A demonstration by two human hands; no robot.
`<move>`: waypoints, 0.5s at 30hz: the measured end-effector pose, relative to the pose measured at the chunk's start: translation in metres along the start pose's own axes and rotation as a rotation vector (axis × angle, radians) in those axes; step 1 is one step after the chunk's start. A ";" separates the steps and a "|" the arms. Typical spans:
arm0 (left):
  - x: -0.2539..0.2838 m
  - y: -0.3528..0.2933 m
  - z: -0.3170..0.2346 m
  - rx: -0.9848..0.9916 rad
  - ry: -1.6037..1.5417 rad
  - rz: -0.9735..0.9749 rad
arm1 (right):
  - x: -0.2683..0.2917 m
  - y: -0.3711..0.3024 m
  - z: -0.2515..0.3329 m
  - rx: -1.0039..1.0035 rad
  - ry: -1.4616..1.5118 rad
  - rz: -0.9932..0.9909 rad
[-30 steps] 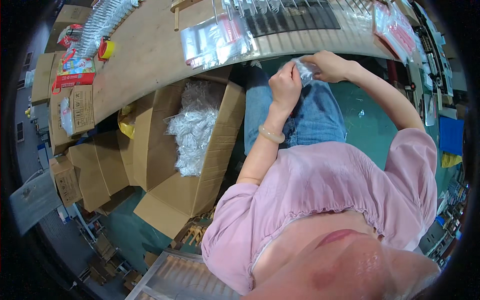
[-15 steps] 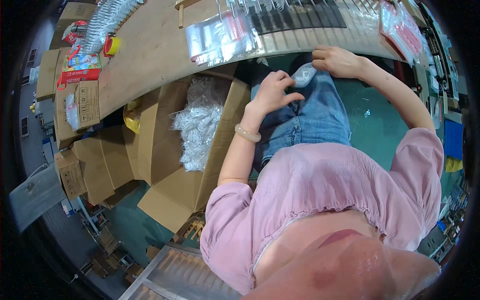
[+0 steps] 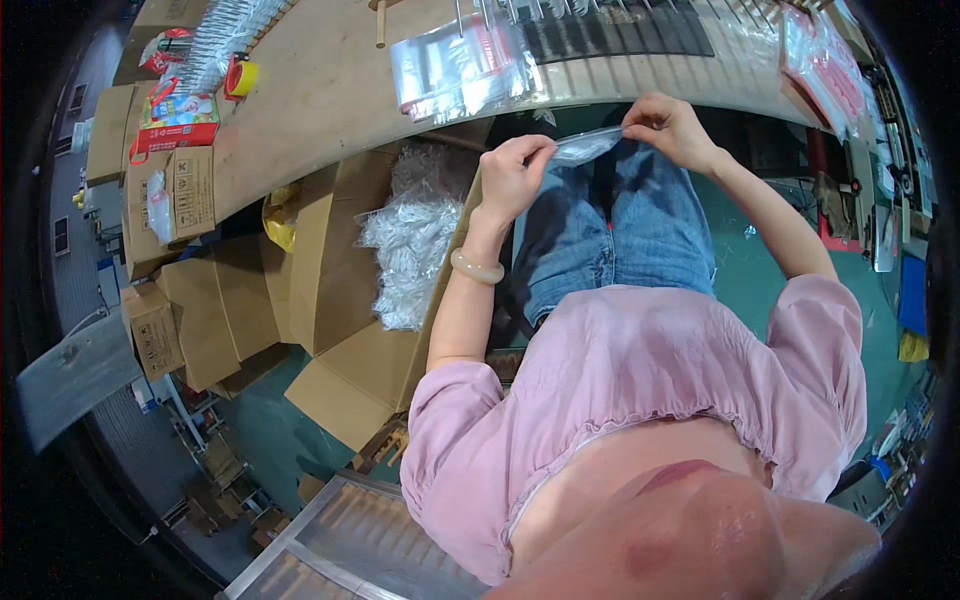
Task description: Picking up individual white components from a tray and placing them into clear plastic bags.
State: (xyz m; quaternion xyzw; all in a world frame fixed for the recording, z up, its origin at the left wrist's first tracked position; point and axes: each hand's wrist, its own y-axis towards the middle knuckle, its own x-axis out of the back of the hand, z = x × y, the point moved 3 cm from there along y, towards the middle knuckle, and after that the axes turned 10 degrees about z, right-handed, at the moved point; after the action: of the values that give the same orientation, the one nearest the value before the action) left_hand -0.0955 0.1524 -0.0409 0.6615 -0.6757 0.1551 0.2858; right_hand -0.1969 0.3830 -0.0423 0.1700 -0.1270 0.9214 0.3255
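Note:
A small clear plastic bag stretches between my two hands above my lap, just off the table's near edge. My left hand pinches one end of it between thumb and fingers. At the other end, my right hand grips its corner the same way. Something pale seems to lie inside the bag, too unclear to name. On the table close above my left hand is a stack of clear plastic bags.
Left of my legs stands an open cardboard box heaped with filled clear bags. The wooden table carries a dark mat, a yellow tape roll and a red-edged bag stack at right.
My left hand has moved left and closed on the bag's free end. The bag, earlier hanging from my right hand alone, is now drawn out between both hands.

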 end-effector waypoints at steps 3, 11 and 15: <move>0.015 -0.005 0.003 -0.159 0.111 -0.076 | -0.013 0.003 0.007 0.077 -0.057 -0.032; -0.035 -0.045 0.043 0.192 -0.559 -0.020 | -0.045 0.006 -0.019 0.213 -0.232 0.206; -0.043 -0.048 0.032 0.229 -0.391 0.000 | -0.072 0.009 0.010 0.352 -0.401 0.086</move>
State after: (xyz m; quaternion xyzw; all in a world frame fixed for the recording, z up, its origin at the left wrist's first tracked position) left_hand -0.0554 0.1644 -0.0999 0.7071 -0.6962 0.0997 0.0726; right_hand -0.1483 0.3326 -0.0630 0.3973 -0.0340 0.8903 0.2197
